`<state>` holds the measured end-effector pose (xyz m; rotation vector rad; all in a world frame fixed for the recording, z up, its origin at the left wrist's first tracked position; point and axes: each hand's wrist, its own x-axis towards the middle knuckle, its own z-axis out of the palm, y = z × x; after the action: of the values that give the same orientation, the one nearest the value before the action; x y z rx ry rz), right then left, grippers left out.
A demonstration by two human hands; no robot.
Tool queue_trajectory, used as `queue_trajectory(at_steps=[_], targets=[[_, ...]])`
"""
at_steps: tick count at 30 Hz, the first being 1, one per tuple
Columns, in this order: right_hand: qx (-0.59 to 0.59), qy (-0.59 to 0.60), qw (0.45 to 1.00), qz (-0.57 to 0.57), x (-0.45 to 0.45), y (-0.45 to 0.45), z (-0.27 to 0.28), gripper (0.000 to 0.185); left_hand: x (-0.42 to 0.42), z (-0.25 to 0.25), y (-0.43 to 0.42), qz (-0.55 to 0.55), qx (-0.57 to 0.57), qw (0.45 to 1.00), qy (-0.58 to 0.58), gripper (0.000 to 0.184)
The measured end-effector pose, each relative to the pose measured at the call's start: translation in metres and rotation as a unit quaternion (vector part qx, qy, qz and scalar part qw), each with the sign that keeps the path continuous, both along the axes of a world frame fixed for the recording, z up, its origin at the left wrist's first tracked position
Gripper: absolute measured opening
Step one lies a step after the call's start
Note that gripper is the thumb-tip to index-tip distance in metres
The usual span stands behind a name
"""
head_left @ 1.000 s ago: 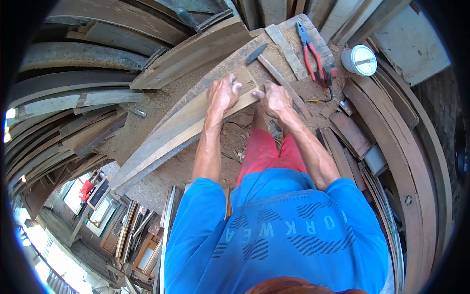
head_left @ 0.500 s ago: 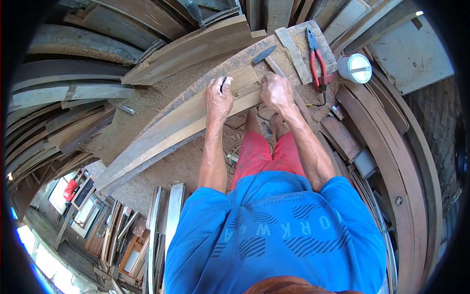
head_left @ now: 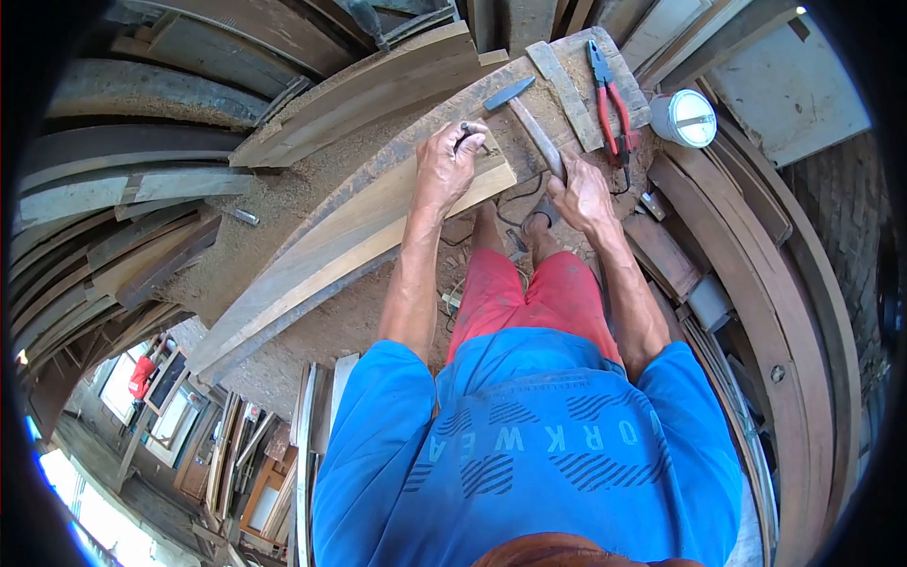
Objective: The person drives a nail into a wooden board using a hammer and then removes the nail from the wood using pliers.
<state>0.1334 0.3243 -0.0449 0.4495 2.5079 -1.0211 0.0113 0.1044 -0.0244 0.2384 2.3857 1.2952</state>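
Note:
My left hand (head_left: 446,170) is closed around a slim dark tool (head_left: 470,130) over the end of a light wooden board (head_left: 416,203). The tool's exact kind is mostly hidden by the fingers. My right hand (head_left: 583,196) grips the lower end of the wooden handle of a hammer (head_left: 539,132), just right of the board's end. The hammer's grey head points away from me over the workbench (head_left: 557,80); whether it still touches the surface I cannot tell. Right of the hammer lies a flat strip of wood (head_left: 564,94), with red-handled pliers (head_left: 612,109) beside it.
A white bucket (head_left: 682,118) stands at the bench's right corner. Stacked planks (head_left: 142,137) line the left, and long curved boards (head_left: 756,283) the right. Sawdust covers the floor and ledges. Far off at lower left is a person in red (head_left: 142,376).
My right hand has moved from above the board's end to the right and now holds the hammer's handle. My left hand has shifted slightly right and away from me with the dark tool.

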Motion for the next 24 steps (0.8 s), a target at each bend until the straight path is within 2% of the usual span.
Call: queue_trajectory(at_steps=[4, 5, 8, 11, 14, 19, 20, 22, 23, 24], targets=[[-0.061, 0.171, 0.982, -0.058, 0.009, 0.005, 0.045, 0.036, 0.009, -0.01, 0.002, 0.046, 0.03, 0.998, -0.021, 0.014], [-0.125, 0.144, 0.978, -0.086, 0.006, 0.007, 0.062, 0.034, 0.011, -0.015, 0.001, 0.06, 0.044, 0.997, -0.024, 0.014], [-0.19, 0.125, 0.971, -0.069, -0.002, 0.019, 0.094, 0.032, 0.018, -0.016, 0.005, 0.067, 0.042, 0.997, 0.016, 0.012], [-0.13, 0.276, 0.952, -0.018, -0.019, 0.024, 0.116, 0.051, 0.021, -0.011, 0.011, 0.03, 0.012, 0.997, 0.074, 0.011], [-0.059, 0.224, 0.971, 0.061, -0.023, 0.033, 0.128, 0.061, 0.019, -0.015, 0.015, 0.007, -0.01, 0.992, 0.123, 0.011], [0.051, 0.019, 0.985, 0.161, -0.046, 0.044, 0.145, 0.054, 0.018, -0.017, 0.017, 0.023, -0.005, 0.997, 0.077, 0.014], [0.021, 0.123, 0.983, 0.132, -0.049, 0.046, 0.142, 0.054, 0.017, -0.022, 0.017, 0.028, 0.006, 0.997, 0.075, 0.014], [-0.044, 0.316, 0.945, 0.069, -0.044, 0.044, 0.134, 0.054, 0.016, -0.019, 0.018, 0.016, -0.007, 0.995, 0.098, 0.016], [-0.058, 0.371, 0.925, 0.048, -0.045, 0.04, 0.127, 0.053, 0.014, -0.017, 0.018, 0.008, -0.012, 0.994, 0.112, 0.017], [-0.013, 0.241, 0.965, 0.101, -0.05, 0.039, 0.136, 0.053, 0.015, -0.02, 0.016, 0.01, -0.017, 0.996, 0.092, 0.017]])
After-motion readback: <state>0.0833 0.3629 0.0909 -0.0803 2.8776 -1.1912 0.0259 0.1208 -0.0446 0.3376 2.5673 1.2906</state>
